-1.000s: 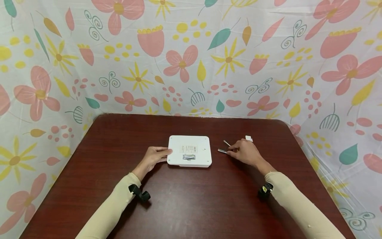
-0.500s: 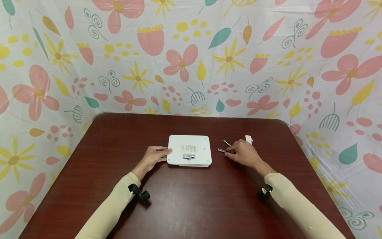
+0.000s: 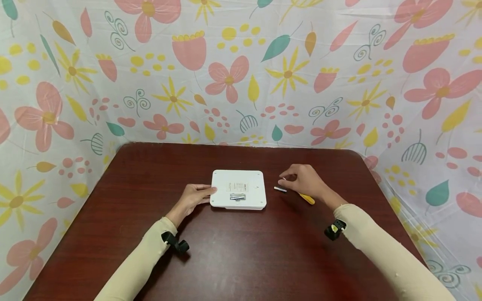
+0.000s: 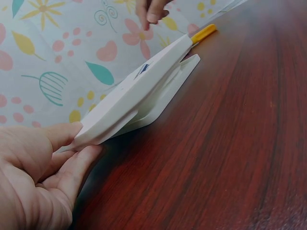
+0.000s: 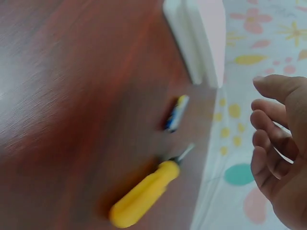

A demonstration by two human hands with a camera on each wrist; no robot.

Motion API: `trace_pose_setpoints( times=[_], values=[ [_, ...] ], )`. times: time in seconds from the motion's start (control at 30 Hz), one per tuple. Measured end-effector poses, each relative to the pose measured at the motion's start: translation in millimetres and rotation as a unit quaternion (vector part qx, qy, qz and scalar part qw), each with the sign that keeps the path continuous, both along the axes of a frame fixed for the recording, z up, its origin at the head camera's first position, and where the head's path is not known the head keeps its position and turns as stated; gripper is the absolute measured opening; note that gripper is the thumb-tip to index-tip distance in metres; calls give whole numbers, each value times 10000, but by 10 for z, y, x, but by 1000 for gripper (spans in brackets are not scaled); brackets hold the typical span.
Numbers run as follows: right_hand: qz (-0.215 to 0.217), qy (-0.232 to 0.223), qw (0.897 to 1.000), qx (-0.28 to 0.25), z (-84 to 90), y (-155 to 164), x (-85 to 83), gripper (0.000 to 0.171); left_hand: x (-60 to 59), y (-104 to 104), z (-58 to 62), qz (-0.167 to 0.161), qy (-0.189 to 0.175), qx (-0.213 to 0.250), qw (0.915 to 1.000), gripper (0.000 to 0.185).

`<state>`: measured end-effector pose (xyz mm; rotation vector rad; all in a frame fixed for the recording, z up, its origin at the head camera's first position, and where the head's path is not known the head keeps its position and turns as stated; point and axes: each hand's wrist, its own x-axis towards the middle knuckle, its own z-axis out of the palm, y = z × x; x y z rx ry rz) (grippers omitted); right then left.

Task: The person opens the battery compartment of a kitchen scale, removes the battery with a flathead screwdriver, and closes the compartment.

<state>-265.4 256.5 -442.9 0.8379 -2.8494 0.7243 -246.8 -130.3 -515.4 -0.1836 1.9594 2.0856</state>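
The flat white plastic device point(image 3: 238, 195) is lying between the hands: left hand point(image 3: 193, 197) pinching its edge, right hand point(image 3: 303, 180) hovering relaxed, holding nothing, above the yellow-handled screwdriver point(image 3: 306, 197).

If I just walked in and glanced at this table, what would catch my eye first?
Probably the white flat device lying in the middle of the dark red table, with the left hand holding its left edge. To its right, the right hand hovers with loosely curled fingers over a yellow-handled screwdriver and a small battery. All around hangs a flowered cloth in pink and yellow.
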Motion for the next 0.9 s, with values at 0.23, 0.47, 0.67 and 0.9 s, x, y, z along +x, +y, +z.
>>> trace_pose_setpoints(
  times=[0.23, 0.47, 0.67, 0.9],
  values=[
    [597, -53, 9982, 54, 238, -267, -3, 19, 2, -8, 1, -22, 15, 41, 10000, 41],
    [950, -155, 9954, 20, 259, -569, -28, 21, 3, -6, -13, 17, -25, 18, 10000, 40],
    [1081, -84, 9940, 149, 194, -825, -39, 23, 4, -2, -18, 28, -15, 59, 10000, 39],
    [1439, -265, 9890, 228, 122, -1067, -7, 20, 6, -1, 0, 33, 17, 76, 10000, 39]
  ],
)
